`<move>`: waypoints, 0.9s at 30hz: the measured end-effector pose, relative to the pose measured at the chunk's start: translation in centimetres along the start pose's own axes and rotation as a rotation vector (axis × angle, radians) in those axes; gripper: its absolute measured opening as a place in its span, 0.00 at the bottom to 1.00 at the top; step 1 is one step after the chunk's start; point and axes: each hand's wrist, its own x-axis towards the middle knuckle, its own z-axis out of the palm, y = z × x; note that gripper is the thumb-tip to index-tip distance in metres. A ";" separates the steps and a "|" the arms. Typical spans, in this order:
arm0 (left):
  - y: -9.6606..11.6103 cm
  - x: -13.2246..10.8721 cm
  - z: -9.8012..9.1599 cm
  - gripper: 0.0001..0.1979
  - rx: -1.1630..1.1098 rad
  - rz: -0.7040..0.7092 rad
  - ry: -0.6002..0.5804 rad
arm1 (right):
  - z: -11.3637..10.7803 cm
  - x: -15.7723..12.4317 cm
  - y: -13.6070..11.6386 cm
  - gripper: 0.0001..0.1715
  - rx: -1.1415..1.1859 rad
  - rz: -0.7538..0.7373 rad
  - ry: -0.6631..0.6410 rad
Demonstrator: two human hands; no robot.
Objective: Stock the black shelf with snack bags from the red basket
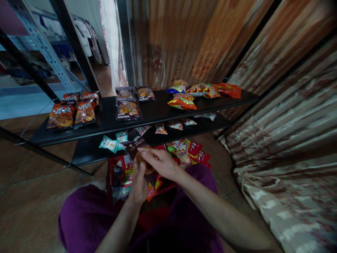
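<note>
Left hand [139,184] and right hand [164,164] hold a brown snack bag [136,144] between them, above a red basket [170,186] of snacks [127,176] and in front of a black shelf [156,108]. Handling this bag seems the present step; the next move likely calls for a light, steady grip.

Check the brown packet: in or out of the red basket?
Out: left hand and right hand hold the brown packet above the red basket.
</note>
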 end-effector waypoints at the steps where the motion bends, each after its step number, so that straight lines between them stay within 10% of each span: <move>1: 0.3 0.1 -0.1 0.23 -0.098 -0.074 0.026 | -0.1 -0.1 0.1 0.26 0.014 -0.004 -0.016; 8: 2.7 1.1 -2.0 0.14 -0.336 -0.287 0.142 | -2.0 -0.5 4.5 0.26 0.227 0.108 0.382; 14: 2.6 1.4 -2.5 0.14 -0.319 -0.292 0.120 | -0.9 -3.0 7.2 0.27 0.685 0.445 0.142; 27: 6.7 5.8 -4.7 0.11 -0.205 -0.200 0.190 | -1.1 -4.1 8.3 0.33 0.712 0.455 0.035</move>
